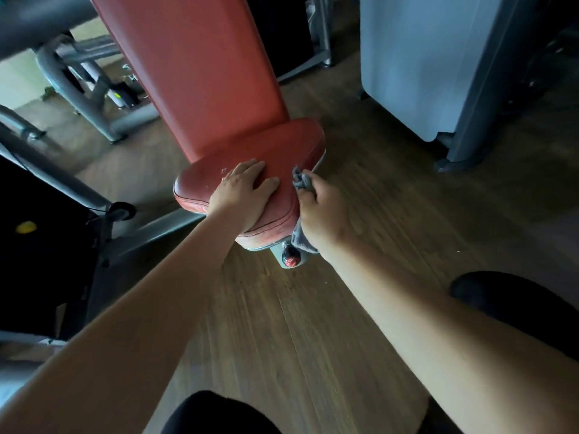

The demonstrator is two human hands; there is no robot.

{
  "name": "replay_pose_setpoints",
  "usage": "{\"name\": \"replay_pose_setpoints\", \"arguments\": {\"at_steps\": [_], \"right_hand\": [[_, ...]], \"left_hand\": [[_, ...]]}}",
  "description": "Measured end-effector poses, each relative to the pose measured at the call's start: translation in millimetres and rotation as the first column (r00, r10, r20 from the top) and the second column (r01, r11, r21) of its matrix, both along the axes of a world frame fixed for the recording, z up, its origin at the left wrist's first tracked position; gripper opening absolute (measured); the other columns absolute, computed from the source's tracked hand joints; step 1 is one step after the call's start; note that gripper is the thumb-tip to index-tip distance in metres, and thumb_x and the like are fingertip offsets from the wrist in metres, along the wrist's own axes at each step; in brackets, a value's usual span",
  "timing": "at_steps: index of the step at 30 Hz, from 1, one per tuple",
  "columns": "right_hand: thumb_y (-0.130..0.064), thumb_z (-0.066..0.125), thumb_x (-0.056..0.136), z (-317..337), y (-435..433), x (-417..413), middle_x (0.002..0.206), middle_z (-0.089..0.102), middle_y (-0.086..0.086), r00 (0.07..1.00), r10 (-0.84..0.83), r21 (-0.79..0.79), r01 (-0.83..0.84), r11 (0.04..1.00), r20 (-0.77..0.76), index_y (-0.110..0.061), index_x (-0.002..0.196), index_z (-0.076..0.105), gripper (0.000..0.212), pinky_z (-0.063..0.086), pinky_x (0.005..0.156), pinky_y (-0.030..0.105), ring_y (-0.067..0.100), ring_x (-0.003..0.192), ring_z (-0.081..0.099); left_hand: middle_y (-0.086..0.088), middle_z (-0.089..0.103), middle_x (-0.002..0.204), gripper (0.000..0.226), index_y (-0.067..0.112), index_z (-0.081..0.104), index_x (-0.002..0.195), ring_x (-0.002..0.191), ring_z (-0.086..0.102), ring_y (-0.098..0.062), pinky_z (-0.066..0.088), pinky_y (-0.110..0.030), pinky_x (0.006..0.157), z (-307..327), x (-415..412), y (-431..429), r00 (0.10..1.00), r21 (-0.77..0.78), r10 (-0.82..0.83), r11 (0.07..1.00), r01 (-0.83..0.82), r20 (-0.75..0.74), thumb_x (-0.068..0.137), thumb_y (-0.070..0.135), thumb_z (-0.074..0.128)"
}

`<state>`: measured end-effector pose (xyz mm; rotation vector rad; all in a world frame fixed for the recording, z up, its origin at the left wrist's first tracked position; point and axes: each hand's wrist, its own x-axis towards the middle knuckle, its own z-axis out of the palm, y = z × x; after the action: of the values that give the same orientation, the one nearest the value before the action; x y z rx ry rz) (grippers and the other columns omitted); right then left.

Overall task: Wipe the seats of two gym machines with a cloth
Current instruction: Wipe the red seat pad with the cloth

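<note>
A red padded seat (282, 145) sits below a tall red backrest (194, 67) on a grey-framed gym machine. My left hand (244, 189) lies flat on the front part of the seat, fingers spread, holding nothing. My right hand (322, 211) is closed around a grey cloth (302, 180) and presses it against the seat's right front edge. A bunched end of the cloth sticks up past my fingers, and another part hangs under my palm. A red knob (290, 261) shows under the seat.
Wooden floor (376, 198) surrounds the seat. A pale grey shrouded machine (416, 64) with a dark post stands at the right. Grey tube frames (78, 98) fill the left, with a black block bearing a yellow spot (26, 227). My dark-clad legs show at the bottom.
</note>
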<state>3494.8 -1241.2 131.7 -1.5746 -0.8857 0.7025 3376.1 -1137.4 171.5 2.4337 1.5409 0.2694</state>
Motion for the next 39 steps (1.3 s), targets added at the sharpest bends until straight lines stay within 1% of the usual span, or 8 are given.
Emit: {"name": "replay_pose_setpoints", "arguments": {"at_steps": [5, 10, 16, 20, 26, 30, 34, 39], "right_hand": [[-0.025, 0.051, 0.096, 42, -11, 24, 0.126, 0.072, 0.009, 0.997, 0.04, 0.038, -0.042, 0.998, 0.065, -0.01, 0.133, 0.065, 0.042, 0.051, 0.105, 0.045, 0.023, 0.121, 0.066], [-0.021, 0.055, 0.093, 81, -11, 3, 0.112, 0.077, 0.002, 0.985, 0.095, 0.11, -0.079, 0.991, -0.142, -0.016, 0.119, 0.072, 0.032, 0.054, 0.103, 0.046, 0.018, 0.11, 0.071], [-0.015, 0.052, 0.103, 101, -19, -20, 0.09, 0.074, 0.002, 0.861, 0.201, 0.191, -0.123, 0.974, -0.466, -0.009, 0.102, 0.073, 0.022, 0.057, 0.08, 0.02, 0.004, 0.079, 0.072], [-0.056, 0.034, 0.105, 106, -21, -24, 0.124, 0.072, 0.005, 0.627, 0.343, 0.191, -0.298, 0.935, -0.7, -0.018, 0.13, 0.066, 0.056, 0.051, 0.101, 0.033, 0.017, 0.112, 0.068], [-0.052, 0.041, 0.104, 103, -11, -15, 0.13, 0.067, 0.005, 0.653, 0.508, 0.229, -0.468, 0.854, -0.561, -0.014, 0.133, 0.064, 0.054, 0.041, 0.117, 0.039, 0.019, 0.128, 0.061], [-0.039, 0.055, 0.09, 96, 7, 4, 0.124, 0.073, -0.005, 0.814, 0.581, 0.096, -0.578, 0.811, -0.011, -0.015, 0.12, 0.075, 0.043, 0.046, 0.112, 0.031, 0.002, 0.12, 0.064], [-0.027, 0.057, 0.1, 78, 35, 17, 0.138, 0.066, -0.004, 0.581, 0.671, -0.202, -0.667, 0.717, 0.461, -0.016, 0.132, 0.069, 0.036, 0.034, 0.12, 0.026, 0.005, 0.132, 0.056], [-0.019, 0.056, 0.103, 52, 69, 9, 0.154, 0.051, 0.0, 0.226, 0.741, -0.382, -0.741, 0.552, 0.632, -0.013, 0.142, 0.059, 0.039, 0.018, 0.126, 0.023, 0.008, 0.148, 0.036]], "left_hand": [[0.003, 0.064, 0.142, 0.04, 0.025, 0.067, 0.136, 0.131, 0.057, -0.022, 0.044, -0.037, 0.11, 22, 0, -31, 0.97, 0.079, 0.01, 0.996, -0.03, 0.242, 0.1, 0.038, 0.058], [0.006, 0.075, 0.125, 0.042, 0.026, 0.073, 0.128, 0.121, 0.067, -0.012, 0.048, -0.039, 0.113, 31, 15, -96, 0.586, -0.193, 0.18, 0.98, -0.041, 0.79, 0.092, 0.039, 0.057], [-0.003, 0.074, 0.129, 0.049, 0.027, 0.07, 0.129, 0.128, 0.065, -0.021, 0.045, -0.052, 0.117, 39, 15, -116, 0.281, -0.419, 0.393, 0.907, 0.037, 0.875, 0.085, 0.048, 0.063], [-0.005, 0.078, 0.112, 0.035, 0.025, 0.073, 0.117, 0.114, 0.073, -0.024, 0.052, -0.056, 0.108, 43, 14, -120, 0.208, -0.461, 0.454, 0.887, -0.013, 0.867, 0.084, 0.038, 0.069], [-0.018, 0.075, 0.102, 0.024, 0.009, 0.074, 0.105, 0.097, 0.071, -0.029, 0.054, -0.058, 0.101, 44, -7, -119, 0.032, -0.514, 0.516, 0.856, -0.06, 0.856, 0.085, 0.017, 0.063], [-0.018, 0.077, 0.108, 0.019, 0.012, 0.077, 0.105, 0.101, 0.073, -0.03, 0.056, -0.05, 0.1, 29, -46, -120, -0.073, -0.527, 0.522, 0.845, -0.092, 0.85, 0.095, 0.011, 0.061], [-0.016, 0.075, 0.105, 0.023, 0.013, 0.075, 0.1, 0.1, 0.067, -0.028, 0.049, -0.061, 0.106, 3, -72, -114, -0.071, -0.528, 0.525, 0.826, -0.198, 0.848, 0.083, 0.025, 0.067], [0.001, 0.063, 0.08, 0.011, 0.008, 0.068, 0.093, 0.079, 0.056, -0.012, 0.045, -0.037, 0.075, -31, -62, -104, -0.057, -0.505, 0.517, 0.797, -0.33, 0.854, 0.091, 0.016, 0.06]]}}
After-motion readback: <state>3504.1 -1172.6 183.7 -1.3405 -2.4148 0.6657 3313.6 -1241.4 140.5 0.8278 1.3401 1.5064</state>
